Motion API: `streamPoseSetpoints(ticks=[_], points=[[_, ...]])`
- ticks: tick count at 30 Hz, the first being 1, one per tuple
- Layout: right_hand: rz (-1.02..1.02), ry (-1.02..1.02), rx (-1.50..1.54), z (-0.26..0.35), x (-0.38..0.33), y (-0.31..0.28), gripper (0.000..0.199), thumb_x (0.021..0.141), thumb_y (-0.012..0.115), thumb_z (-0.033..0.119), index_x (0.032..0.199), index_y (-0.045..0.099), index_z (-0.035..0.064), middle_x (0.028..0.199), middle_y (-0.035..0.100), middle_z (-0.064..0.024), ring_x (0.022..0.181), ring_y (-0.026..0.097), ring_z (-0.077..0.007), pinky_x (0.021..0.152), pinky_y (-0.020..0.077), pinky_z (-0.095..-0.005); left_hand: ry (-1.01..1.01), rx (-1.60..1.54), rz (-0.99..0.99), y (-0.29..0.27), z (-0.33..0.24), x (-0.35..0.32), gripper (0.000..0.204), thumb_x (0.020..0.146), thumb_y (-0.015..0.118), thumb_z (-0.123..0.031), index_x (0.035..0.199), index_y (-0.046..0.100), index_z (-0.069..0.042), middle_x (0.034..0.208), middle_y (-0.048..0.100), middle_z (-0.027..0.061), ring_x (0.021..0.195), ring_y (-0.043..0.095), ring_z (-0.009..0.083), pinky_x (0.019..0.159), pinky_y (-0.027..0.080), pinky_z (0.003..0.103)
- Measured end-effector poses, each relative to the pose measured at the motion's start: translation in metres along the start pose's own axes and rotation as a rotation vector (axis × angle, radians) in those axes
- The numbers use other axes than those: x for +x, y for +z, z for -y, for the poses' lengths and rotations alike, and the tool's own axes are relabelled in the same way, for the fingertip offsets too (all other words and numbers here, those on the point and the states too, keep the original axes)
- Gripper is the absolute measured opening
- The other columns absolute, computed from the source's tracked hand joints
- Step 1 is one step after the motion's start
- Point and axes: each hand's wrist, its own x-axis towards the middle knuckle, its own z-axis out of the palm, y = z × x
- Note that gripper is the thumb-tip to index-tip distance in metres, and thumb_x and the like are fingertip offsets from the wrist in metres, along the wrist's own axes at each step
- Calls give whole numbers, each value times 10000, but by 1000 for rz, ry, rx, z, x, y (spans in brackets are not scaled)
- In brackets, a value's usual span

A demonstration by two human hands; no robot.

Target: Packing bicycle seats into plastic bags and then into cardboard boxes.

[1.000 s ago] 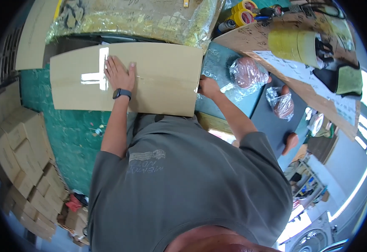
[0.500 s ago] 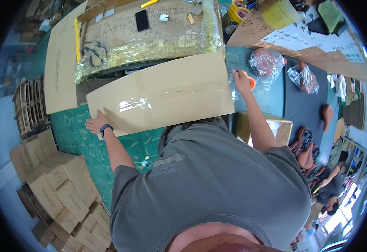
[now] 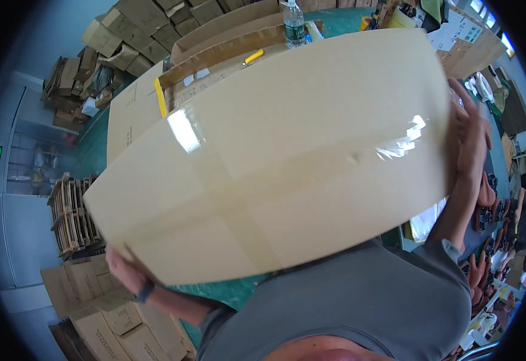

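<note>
A large flat cardboard sheet [image 3: 287, 162] with clear tape strips across it fills the middle of the view, lifted up toward my head. My left hand [image 3: 124, 271] grips its lower left corner, with a dark watch at the wrist. At the sheet's right edge my right hand [image 3: 470, 141] is pressed against it, fingers up. My grey shirt [image 3: 359, 301] shows below the sheet.
Behind the sheet lies a green table [image 3: 94, 144] with more flat cardboard [image 3: 133, 108], a yellow pen [image 3: 254, 57] and a water bottle [image 3: 294, 24]. Stacked cardboard boxes [image 3: 103, 313] and wooden pallets [image 3: 70, 210] stand at the left. Shoes and bags lie at the right.
The cardboard sheet has come up off the table and now stands close before my head. My hands moved from its top surface to its two ends.
</note>
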Motion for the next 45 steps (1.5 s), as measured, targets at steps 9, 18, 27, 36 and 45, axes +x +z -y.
streamPoseSetpoints(ticks=[9,18,27,36,45], points=[[222,811,497,-258,-59,21,912,1036,522,816,1583,576,88,1580,630,-107,1414,617,-271,1206,471,-474,-690,-673,409,23,239,28,793,1148,406,-652,1739,350,-127,1776,386,134,1575,432,336,1326,325,509],[-315,869,1122,-400,-108,136,1170,987,363,940,1801,129,133,1879,115,-113,1719,134,-271,1360,141,-576,-1413,-852,-93,304,301,-66,885,1031,379,-748,1735,347,-212,1842,253,100,1697,154,409,1262,92,828],[150,809,386,-365,-264,-66,523,1129,657,390,1515,634,38,1302,783,-165,1117,779,-243,930,650,-368,-1527,-1023,173,405,268,-295,904,1089,280,-773,1762,268,-169,1815,343,112,1665,318,367,1299,298,677],[-795,868,-957,-450,-437,-464,438,967,735,119,1395,677,45,1195,771,-222,1106,754,-425,966,609,-507,-464,35,1511,518,78,-529,456,1182,554,-368,1474,631,-26,1345,765,132,1148,749,195,953,583,322],[-436,725,-1419,-563,-407,-656,876,867,751,-15,1670,426,107,1645,498,-193,1556,457,-398,1231,457,-538,515,78,2112,685,-105,-844,254,1108,690,-200,1122,777,38,926,835,118,843,796,157,775,618,313]])
